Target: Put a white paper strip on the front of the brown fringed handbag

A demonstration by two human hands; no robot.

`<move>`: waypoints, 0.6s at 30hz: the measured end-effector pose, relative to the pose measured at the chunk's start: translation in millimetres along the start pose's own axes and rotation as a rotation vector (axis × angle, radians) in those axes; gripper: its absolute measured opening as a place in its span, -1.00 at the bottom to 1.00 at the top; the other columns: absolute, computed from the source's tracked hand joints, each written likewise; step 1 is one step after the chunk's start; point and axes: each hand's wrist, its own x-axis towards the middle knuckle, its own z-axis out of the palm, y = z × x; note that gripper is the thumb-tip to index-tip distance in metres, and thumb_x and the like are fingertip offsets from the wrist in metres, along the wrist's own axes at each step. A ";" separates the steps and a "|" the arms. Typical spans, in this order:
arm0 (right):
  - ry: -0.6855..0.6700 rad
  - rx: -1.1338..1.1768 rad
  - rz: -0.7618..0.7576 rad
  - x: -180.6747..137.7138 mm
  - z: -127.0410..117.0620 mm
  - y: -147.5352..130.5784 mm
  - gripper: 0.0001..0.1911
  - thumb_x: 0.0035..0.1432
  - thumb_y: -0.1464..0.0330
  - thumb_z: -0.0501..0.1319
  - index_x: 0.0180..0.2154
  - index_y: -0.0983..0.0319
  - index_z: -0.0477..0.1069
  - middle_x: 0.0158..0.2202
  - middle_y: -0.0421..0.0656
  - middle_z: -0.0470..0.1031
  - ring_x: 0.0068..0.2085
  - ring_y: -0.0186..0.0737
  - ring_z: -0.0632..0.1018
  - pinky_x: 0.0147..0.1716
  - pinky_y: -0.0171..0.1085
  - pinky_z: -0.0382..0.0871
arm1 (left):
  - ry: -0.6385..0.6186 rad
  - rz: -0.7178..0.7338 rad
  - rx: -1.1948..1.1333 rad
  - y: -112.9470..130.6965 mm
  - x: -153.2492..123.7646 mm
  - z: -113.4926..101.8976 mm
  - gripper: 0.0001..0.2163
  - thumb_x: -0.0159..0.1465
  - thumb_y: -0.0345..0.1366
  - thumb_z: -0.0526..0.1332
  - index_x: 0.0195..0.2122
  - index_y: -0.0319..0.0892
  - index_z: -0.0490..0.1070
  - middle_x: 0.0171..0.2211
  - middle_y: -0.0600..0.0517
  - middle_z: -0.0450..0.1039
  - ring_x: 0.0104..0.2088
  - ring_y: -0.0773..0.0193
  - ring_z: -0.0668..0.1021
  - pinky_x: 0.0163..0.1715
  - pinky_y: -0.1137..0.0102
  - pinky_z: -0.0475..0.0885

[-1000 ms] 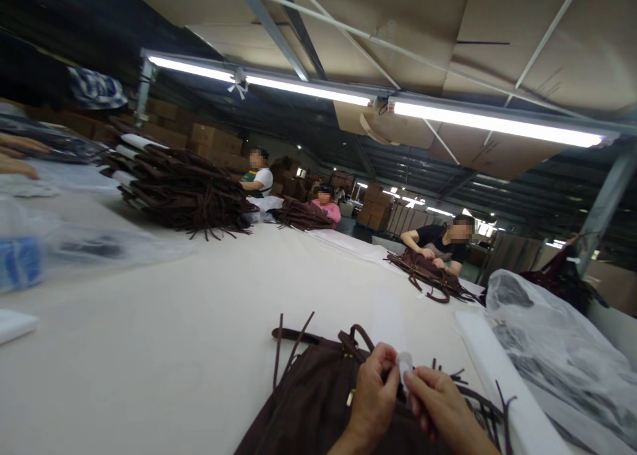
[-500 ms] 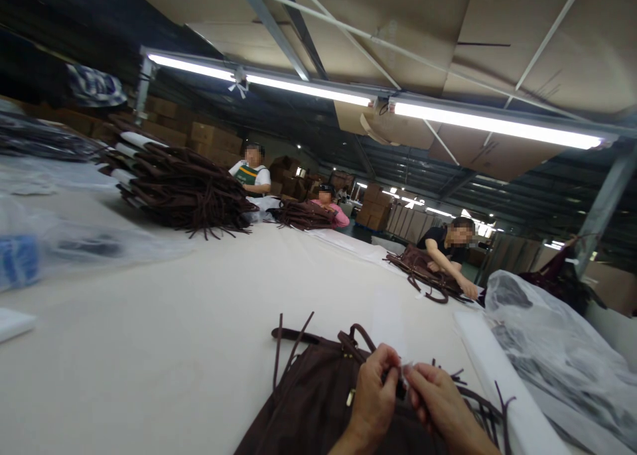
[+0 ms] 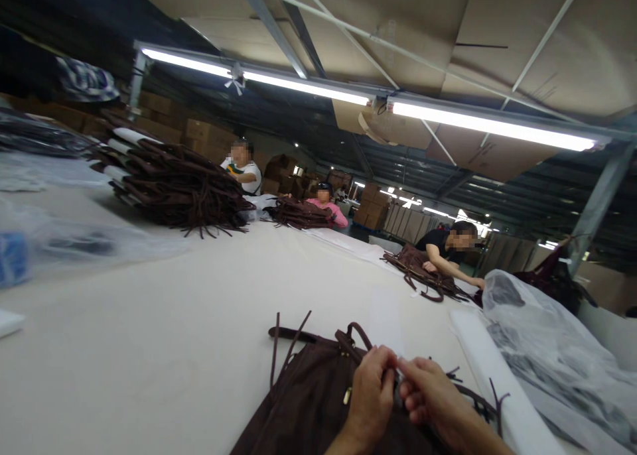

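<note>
A dark brown bag with straps and fringe lies on the white table right before me. My left hand and my right hand meet above the bag's top, near its handle. Both are closed in a pinch, fingertips pressed together on something small that I cannot make out. A small gold fitting shows on the bag beside my left hand.
A tall pile of brown bags stands at the far left. Clear plastic bags lie at the left and right. Three people work along the table's far side, one bent over another brown bag. Cardboard boxes stand behind.
The small white piece held up between my fingertips a second ago is now hidden as both hands closed together and dropped slightly. The worker at the right leaned forward and reached out an arm.
</note>
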 end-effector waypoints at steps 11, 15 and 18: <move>0.089 -0.637 -0.556 16.3 -22.7 -20.4 -0.76 0.03 0.23 0.28 -0.56 0.20 0.38 -0.55 -0.26 0.35 -0.45 -0.29 0.36 -0.45 -0.31 0.17 | -0.050 0.065 0.081 1.2 -0.4 0.0 -0.84 0.17 -0.51 0.00 -0.39 -0.11 0.26 -0.37 0.03 0.39 -0.23 0.17 0.45 -0.19 0.33 0.31; 0.191 -0.780 -0.689 15.4 -20.6 -24.4 -0.82 0.09 0.31 0.20 -0.54 0.15 0.36 -0.46 -0.23 0.40 -0.37 -0.21 0.41 -0.31 -0.24 0.21 | -0.077 0.103 0.109 1.6 2.0 -2.3 -0.84 0.20 -0.50 -0.01 -0.37 -0.11 0.26 -0.38 0.04 0.39 -0.27 0.19 0.45 -0.07 0.26 0.32; 0.308 -0.821 -0.743 12.2 -18.3 -37.9 -0.81 0.13 0.28 0.15 -0.52 0.14 0.31 -0.50 -0.23 0.40 -0.40 -0.19 0.41 -0.33 -0.22 0.20 | -0.111 0.162 0.129 1.8 3.1 -3.3 -0.83 0.18 -0.53 -0.01 -0.41 -0.10 0.24 -0.45 0.09 0.35 -0.34 0.24 0.44 0.07 0.20 0.27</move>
